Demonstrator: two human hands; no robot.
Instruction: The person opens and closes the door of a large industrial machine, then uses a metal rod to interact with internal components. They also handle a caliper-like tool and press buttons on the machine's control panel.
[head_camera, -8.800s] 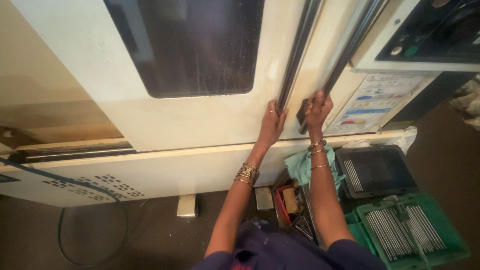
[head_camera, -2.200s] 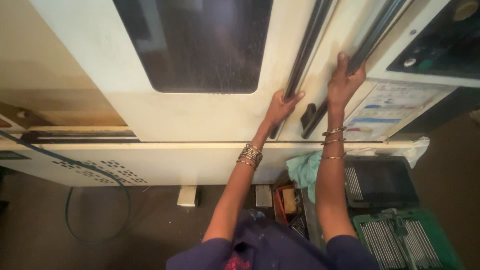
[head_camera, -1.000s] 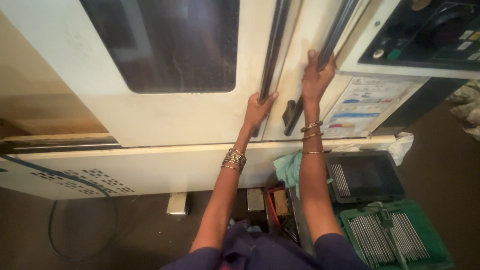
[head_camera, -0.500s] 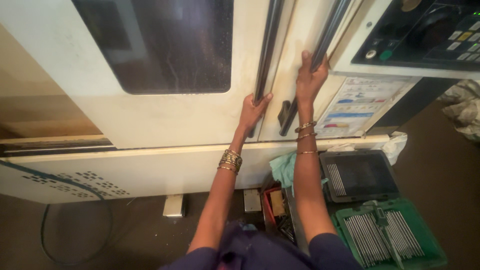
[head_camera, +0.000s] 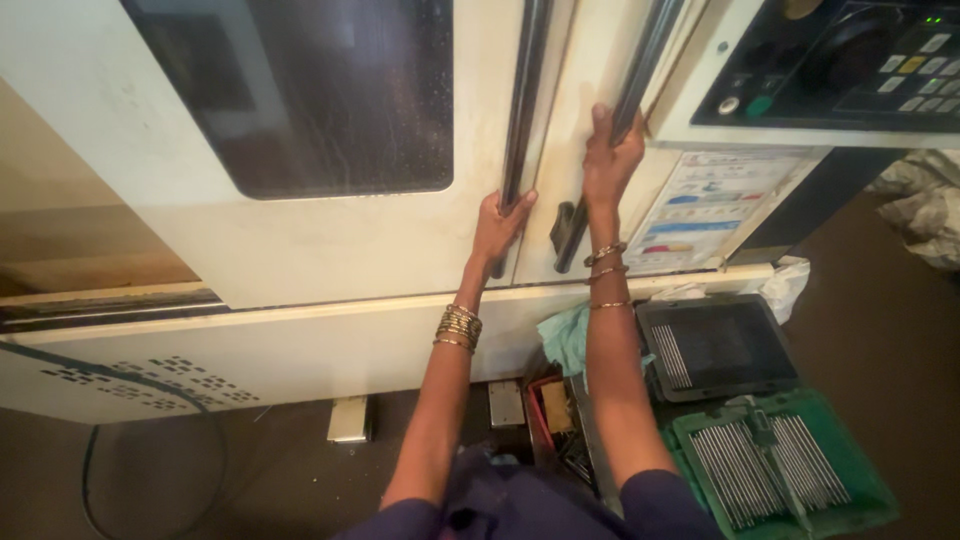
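Black door handles (head_camera: 523, 110): two, one per hand (head_camera: 497, 225)

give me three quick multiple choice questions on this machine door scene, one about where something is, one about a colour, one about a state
1. Where is the green tray of metal rods?
A. on the floor at lower right
B. on top of the control panel
C. hanging from the left door handle

2. What colour is the cloth below the doors?
A. red
B. teal
C. black

3. How is the left hand?
A. resting flat on the window
B. hanging free at the side
C. wrapped around the left door handle

Answers:
1. A, it sits low beside the dark grey tray.
2. B, it shows blue-green by the right forearm.
3. C, its fingers curl round the dark bar, as the right hand grips the right door handle.
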